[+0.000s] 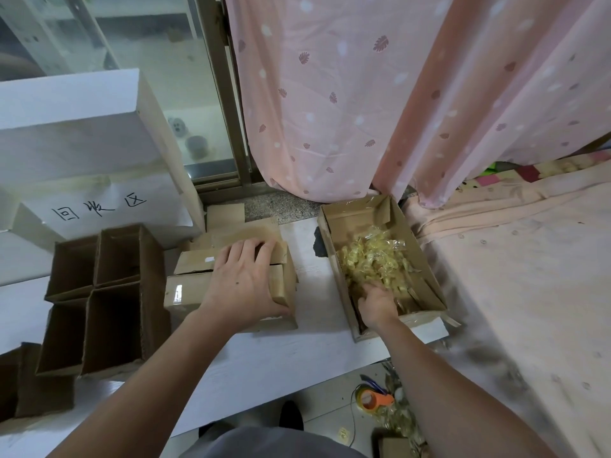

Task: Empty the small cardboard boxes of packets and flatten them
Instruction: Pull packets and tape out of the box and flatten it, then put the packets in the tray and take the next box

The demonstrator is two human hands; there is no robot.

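A small brown cardboard box [185,292] lies closed on the white table, with more closed boxes stacked behind it. My left hand [244,279] lies over the box's top, fingers curled over the far edge and thumb on the near right corner. To the right stands an open cardboard box [410,233] holding a heap of yellow clear-wrapped packets [373,256]. My right hand [378,304] is inside this box at its near end, fingers buried in the packets; I cannot see whether they hold any.
Several open, empty cardboard boxes [109,292] stand at the left. A big white box with handwriting [96,206] sits behind them. A pink curtain [363,94] hangs at the back, a pink bed [529,276] lies at the right. An orange tape dispenser [375,399] lies on the floor.
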